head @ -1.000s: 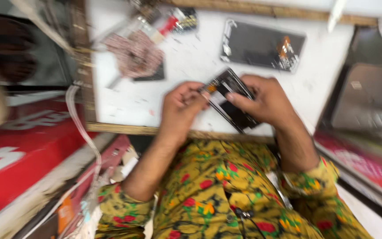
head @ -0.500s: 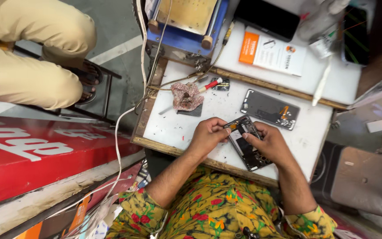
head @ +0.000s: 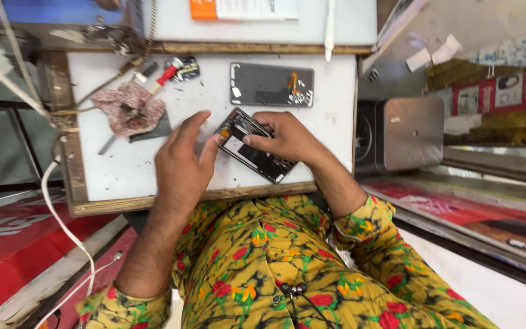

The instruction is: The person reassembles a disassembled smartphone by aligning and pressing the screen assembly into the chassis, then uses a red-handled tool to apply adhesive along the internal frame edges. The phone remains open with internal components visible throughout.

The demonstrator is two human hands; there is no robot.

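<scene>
An opened dark phone (head: 257,155) lies tilted on the white work board (head: 123,170), its insides showing. My right hand (head: 287,139) grips its upper edge and pins it down. My left hand (head: 181,164) sits at the phone's left corner, index finger raised and thumb against the frame. It pinches a small tool, of which only the orange tip (head: 222,132) shows. Above the hands lies a grey back cover (head: 269,85) with small parts on its right end.
A pink cloth (head: 130,108) lies on a dark pad at the board's left, with a red-handled tool (head: 165,74) above it. A white cable (head: 62,213) hangs down the left edge. A metal box (head: 409,131) stands to the right, an orange-and-white carton (head: 245,8) on the far shelf.
The view has swung closer over the board. Both hands stay at the phone; my left hand's index finger has lifted and the tool now meets the phone's left corner.
</scene>
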